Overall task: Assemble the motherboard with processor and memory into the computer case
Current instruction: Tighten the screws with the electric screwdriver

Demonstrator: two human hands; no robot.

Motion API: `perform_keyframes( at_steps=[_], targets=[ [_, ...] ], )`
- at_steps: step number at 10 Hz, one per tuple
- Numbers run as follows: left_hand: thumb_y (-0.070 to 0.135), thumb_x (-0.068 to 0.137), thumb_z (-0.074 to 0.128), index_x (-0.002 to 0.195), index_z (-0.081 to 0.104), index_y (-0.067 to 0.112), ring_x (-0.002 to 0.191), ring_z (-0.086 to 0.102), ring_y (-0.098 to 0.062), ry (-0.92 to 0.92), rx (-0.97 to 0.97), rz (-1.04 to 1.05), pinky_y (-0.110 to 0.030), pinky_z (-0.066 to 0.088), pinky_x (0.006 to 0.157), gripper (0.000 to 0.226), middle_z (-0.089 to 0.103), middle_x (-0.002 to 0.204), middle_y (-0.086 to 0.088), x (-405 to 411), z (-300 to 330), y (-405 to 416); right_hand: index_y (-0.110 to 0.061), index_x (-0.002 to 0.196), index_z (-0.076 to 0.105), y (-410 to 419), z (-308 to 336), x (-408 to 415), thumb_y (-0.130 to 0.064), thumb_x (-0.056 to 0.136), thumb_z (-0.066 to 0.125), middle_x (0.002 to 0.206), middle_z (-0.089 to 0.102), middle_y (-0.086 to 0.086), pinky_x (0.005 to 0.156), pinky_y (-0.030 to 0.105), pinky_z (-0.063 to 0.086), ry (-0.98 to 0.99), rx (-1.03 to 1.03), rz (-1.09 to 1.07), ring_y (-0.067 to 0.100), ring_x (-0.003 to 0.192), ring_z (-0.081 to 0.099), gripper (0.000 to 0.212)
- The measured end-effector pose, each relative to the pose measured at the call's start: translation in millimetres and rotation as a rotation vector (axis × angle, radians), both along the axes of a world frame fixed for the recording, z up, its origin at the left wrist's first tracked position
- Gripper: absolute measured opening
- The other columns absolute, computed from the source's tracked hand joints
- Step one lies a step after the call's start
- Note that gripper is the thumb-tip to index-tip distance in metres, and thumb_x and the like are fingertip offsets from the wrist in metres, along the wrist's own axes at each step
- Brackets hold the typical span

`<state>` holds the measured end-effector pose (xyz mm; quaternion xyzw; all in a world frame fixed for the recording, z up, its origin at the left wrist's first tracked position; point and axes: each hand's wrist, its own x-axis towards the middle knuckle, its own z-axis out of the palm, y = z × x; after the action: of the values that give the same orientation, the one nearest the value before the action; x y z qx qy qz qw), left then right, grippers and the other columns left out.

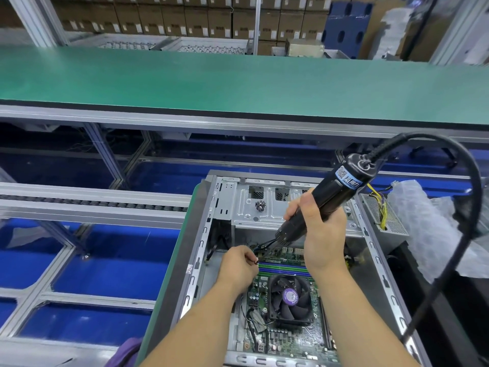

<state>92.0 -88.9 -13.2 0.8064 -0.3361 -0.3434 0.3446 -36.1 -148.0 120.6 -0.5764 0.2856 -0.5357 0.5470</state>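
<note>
I see the computer case [264, 207] lying open on its side on the counter [169, 274], with the motherboard [299, 337] seated flat inside it. The processor's cooler fan [289, 298] sits on the board, and the memory slots [283, 268] run just beyond it. My right hand [321, 231] is wrapped around a black electric screwdriver [325, 200], tilted so its tip points down at the board's far edge, beside the slots. Its thick cable [455, 226] loops up and off to the right. My left hand [239, 266] is curled, pinching a small screw [256, 260] just beside the driver's tip. A cluster of screws [260, 205] rests on the case's drive bay panel [262, 213]. A bubble-wrap sheet [420, 223] lies to the right of the case.
</note>
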Motion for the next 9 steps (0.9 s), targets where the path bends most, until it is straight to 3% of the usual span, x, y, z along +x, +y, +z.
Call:
perform_keyframes(
  at_steps=[1,2,3,4,5,6,7,9],
  targets=[
    [0.0,0.092,0.054,0.097,0.065,0.012,0.077,0.057,-0.013,-0.036,0.033,0.017,-0.022,0.047,0.069,0.017,0.061,0.081,0.0,1.8,-1.4,0.7,-0.003,0.089,0.057,-1.1,1.1,0.0,-0.077,0.069,0.07,0.068,0.064,0.004,0.073,0.04,0.053,-0.018,-0.007,-0.022,0.021,0.068,0.062,0.077],
    [0.001,0.093,0.054,0.1,0.07,0.008,0.09,0.059,-0.02,-0.08,0.1,0.148,-0.022,0.046,0.076,0.019,0.066,0.099,-0.006,9.0,-1.5,4.8,-0.007,0.087,0.057,-1.1,2.2,0.2,-0.078,0.068,0.071,0.067,0.065,0.004,0.075,0.043,0.054,-0.027,0.01,-0.025,0.021,0.068,0.062,0.075],
    [0.003,0.093,0.055,0.079,0.06,0.014,0.072,0.051,-0.016,-0.037,0.176,0.216,-0.021,0.042,0.065,0.018,0.055,0.078,-0.001,13.6,1.2,7.2,-0.009,0.085,0.057,-1.1,1.5,0.5,-0.077,0.069,0.071,0.066,0.064,0.005,0.074,0.043,0.052,-0.022,0.008,-0.023,0.022,0.067,0.061,0.072],
    [0.005,0.093,0.055,0.071,0.052,0.019,0.066,0.051,-0.013,0.008,0.22,0.208,-0.021,0.046,0.063,0.026,0.056,0.076,0.0,14.9,3.6,5.7,-0.018,0.083,0.058,-0.7,2.3,0.1,-0.074,0.069,0.073,0.066,0.063,0.005,0.072,0.042,0.051,-0.041,0.012,-0.019,0.024,0.066,0.06,0.058],
    [0.001,0.09,0.06,0.085,0.062,0.014,0.096,0.068,-0.028,0.105,0.194,0.219,-0.035,0.056,0.089,0.013,0.071,0.103,-0.016,13.8,3.4,3.9,-0.022,0.081,0.058,0.0,1.5,0.0,-0.072,0.071,0.073,0.066,0.063,0.006,0.072,0.043,0.051,-0.037,0.006,-0.019,0.025,0.067,0.06,0.054],
    [-0.003,0.088,0.064,0.082,0.061,0.011,0.1,0.069,-0.032,0.22,0.118,0.261,-0.041,0.056,0.092,0.016,0.071,0.101,-0.02,9.7,-1.3,-0.4,-0.021,0.081,0.059,-1.1,0.2,-0.9,-0.074,0.071,0.073,0.067,0.064,0.007,0.071,0.042,0.051,-0.037,0.011,-0.02,0.024,0.066,0.06,0.055],
    [-0.009,0.086,0.065,0.081,0.06,0.006,0.088,0.063,-0.029,0.323,0.08,0.299,-0.042,0.055,0.09,0.017,0.066,0.087,-0.017,7.9,-7.0,-2.1,-0.03,0.076,0.063,-2.0,-0.6,-1.9,-0.074,0.071,0.072,0.067,0.064,0.006,0.074,0.047,0.051,-0.029,0.001,-0.024,0.025,0.067,0.06,0.045],
    [-0.012,0.085,0.061,0.074,0.061,0.008,0.076,0.065,-0.03,0.444,0.042,0.384,-0.038,0.057,0.08,0.023,0.067,0.086,-0.02,9.6,-11.4,-3.1,-0.032,0.077,0.061,-4.7,-3.8,-2.7,-0.074,0.071,0.072,0.067,0.064,0.007,0.077,0.046,0.051,-0.029,0.02,-0.042,0.026,0.069,0.06,0.044]
  ],
)
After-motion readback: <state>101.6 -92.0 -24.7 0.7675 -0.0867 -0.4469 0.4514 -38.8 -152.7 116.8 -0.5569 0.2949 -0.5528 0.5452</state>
